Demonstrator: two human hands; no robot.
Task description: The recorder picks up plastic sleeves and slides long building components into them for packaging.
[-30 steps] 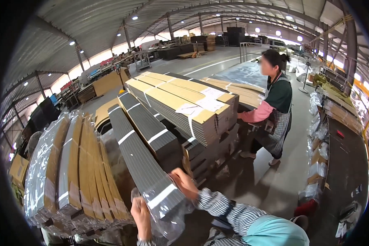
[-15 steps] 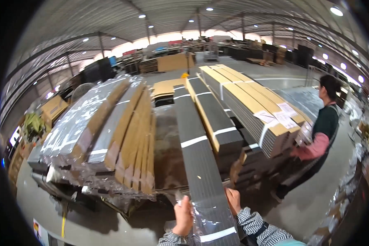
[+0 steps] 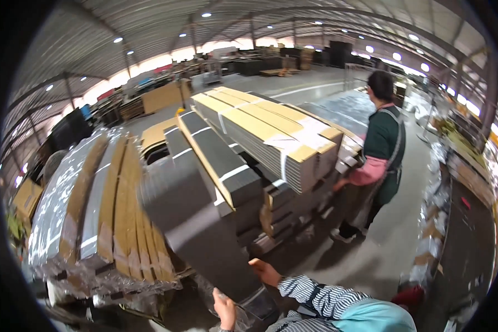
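Note:
A long dark grey strapped bundle of boards (image 3: 205, 243) runs away from me, smeared by motion. My left hand (image 3: 225, 311) grips its left side close to the near end, thumb up, with clear film around it. At the opposite edge my right hand (image 3: 265, 272) is closed on the bundle. Beyond it lies another dark bundle with a tan side (image 3: 218, 157) and white bands, on a stack. Farther right sits a tan-topped bundle (image 3: 285, 130) with white labels and straps.
Plastic-wrapped grey and brown bundles (image 3: 94, 205) stand on the left. A person in a dark green top and pink sleeves (image 3: 382, 138) stands beside the right stack, one hand near its end. Wrapped goods (image 3: 429, 227) line the right side of the floor.
My view has turned to the right. The dark bundle has swung out of line with the stack, its far part now toward the left; both hands stay at its near end.

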